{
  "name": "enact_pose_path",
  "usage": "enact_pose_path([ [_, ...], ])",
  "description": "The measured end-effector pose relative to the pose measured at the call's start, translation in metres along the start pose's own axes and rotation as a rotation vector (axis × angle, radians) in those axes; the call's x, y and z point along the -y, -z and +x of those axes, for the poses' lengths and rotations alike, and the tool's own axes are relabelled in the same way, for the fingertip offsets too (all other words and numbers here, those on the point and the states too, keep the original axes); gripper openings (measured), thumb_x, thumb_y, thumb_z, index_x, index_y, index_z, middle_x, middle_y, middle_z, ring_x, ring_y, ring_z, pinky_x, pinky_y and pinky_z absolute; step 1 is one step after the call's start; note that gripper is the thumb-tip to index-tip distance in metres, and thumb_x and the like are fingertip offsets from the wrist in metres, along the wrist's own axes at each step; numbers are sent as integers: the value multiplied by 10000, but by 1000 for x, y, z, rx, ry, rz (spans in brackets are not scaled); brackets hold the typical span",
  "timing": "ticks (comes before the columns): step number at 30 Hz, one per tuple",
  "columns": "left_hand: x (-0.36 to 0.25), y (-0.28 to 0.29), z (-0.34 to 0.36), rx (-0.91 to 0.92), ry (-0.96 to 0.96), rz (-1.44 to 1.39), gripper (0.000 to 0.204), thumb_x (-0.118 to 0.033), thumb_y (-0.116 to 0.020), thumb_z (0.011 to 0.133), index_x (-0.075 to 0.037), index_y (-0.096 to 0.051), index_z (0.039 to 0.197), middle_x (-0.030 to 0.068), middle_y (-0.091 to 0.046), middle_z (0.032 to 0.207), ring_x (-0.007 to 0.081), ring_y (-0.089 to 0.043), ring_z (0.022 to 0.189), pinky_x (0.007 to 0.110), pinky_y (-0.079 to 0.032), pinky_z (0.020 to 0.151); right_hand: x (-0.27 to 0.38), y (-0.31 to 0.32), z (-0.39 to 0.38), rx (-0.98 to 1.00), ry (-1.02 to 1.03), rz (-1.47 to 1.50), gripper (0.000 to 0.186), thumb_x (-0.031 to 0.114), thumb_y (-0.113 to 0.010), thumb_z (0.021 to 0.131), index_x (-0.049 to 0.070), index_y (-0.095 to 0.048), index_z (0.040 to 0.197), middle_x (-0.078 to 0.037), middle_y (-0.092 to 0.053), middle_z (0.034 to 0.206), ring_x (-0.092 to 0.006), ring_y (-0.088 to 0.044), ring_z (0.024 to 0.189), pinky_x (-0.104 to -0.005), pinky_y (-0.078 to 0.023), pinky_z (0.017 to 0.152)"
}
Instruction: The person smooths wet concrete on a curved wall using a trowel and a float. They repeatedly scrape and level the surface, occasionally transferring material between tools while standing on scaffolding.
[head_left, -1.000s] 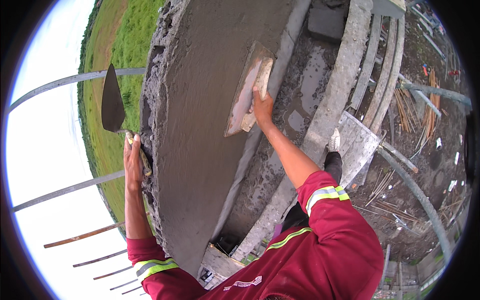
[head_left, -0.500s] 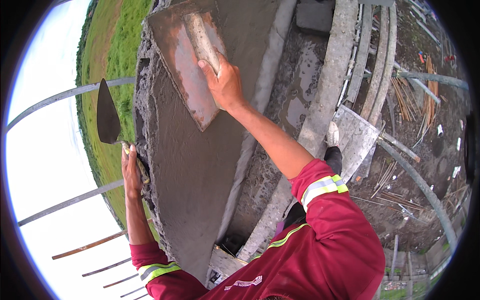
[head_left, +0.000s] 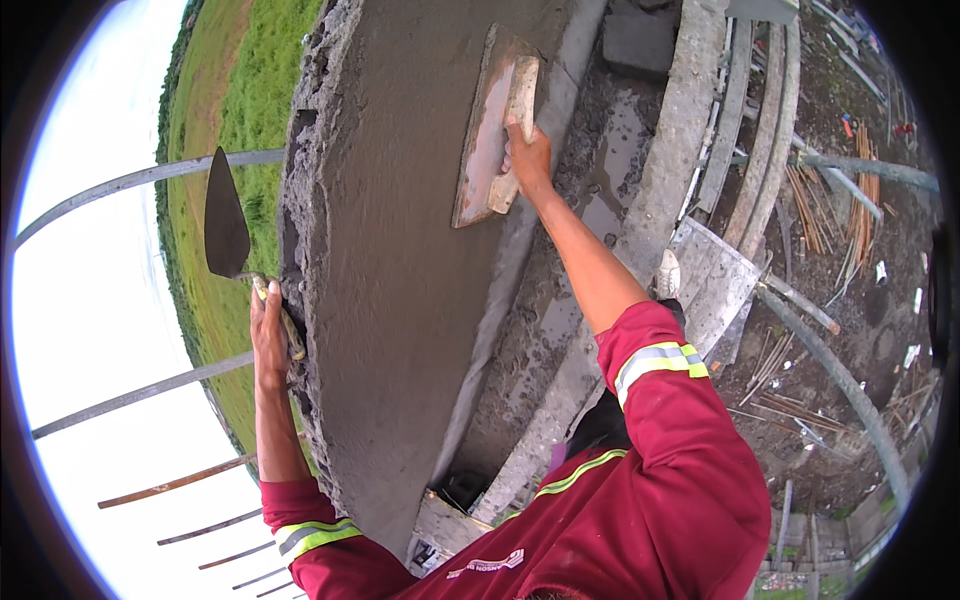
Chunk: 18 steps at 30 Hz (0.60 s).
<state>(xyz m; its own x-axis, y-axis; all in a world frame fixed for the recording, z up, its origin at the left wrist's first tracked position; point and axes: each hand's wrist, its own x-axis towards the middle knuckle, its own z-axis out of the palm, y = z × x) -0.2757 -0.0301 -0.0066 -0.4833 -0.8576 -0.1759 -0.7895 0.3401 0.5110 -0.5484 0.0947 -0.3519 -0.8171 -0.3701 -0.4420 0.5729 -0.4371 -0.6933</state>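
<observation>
My right hand [head_left: 526,156] grips the wooden handle of a rectangular steel float [head_left: 476,154], which lies on the wet grey render [head_left: 400,250] of a wall's broad face, near its right side. My left hand [head_left: 268,330] is closed round the handle of a pointed trowel [head_left: 227,215] at the rough, broken concrete edge [head_left: 299,240]. The trowel's dark blade sticks up in front of the grass beyond the wall.
A wet concrete channel [head_left: 610,170] holds a dark block [head_left: 638,45]. Right of it are a concrete ledge [head_left: 668,160], planks [head_left: 762,130], a board [head_left: 710,280] beside my foot [head_left: 668,275] and metal tubes [head_left: 840,350] over littered dirt far below. Grass and bars lie left.
The float swung left toward the broken edge, then came back right and now sits a little higher than a second ago. My left hand still holds the trowel at the edge.
</observation>
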Motion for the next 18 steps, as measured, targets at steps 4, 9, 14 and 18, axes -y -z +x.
enact_pose_path([
  [4, 3, 1, 1, -7, 6, -1, 671, -461, -512, 1006, 48, -400, 1429, 139, -512, 1308, 213, -467, 1183, 339, -335, 1057, 7, -22, -40, 80, 96, -89, 370, 330, -597, 987, -19, -600, 1109, -81, -593, 692, -160, -557, 502, -332, -485, 467],
  [9, 9, 3, 7, 28, -9, -71, 675, -462, -515, 1001, 47, -412, 1431, 108, -556, 1249, 181, -515, 1113, 310, -383, 1000, 25, -60, -92, 138, 346, -235, 458, 392, -574, 998, -34, -575, 1166, -112, -629, 758, -177, -612, 592, -327, -514, 550],
  [14, 10, 4, 7, 13, -60, -2, 656, -454, -521, 1001, 44, -422, 1417, 99, -560, 1235, 175, -519, 1096, 303, -391, 987, 56, -79, -135, 237, 576, -273, 617, 396, -560, 998, -109, -482, 1346, -273, -700, 1001, -346, -722, 809, -407, -565, 758],
  [18, 5, 1, 4, 56, -6, -112, 648, -450, -520, 1009, 41, -408, 1417, 108, -505, 1308, 197, -456, 1175, 332, -333, 1049, 99, -91, -128, 463, 572, -466, 628, 365, -567, 994, -152, -469, 1335, -318, -681, 958, -352, -725, 833, -404, -571, 771],
])
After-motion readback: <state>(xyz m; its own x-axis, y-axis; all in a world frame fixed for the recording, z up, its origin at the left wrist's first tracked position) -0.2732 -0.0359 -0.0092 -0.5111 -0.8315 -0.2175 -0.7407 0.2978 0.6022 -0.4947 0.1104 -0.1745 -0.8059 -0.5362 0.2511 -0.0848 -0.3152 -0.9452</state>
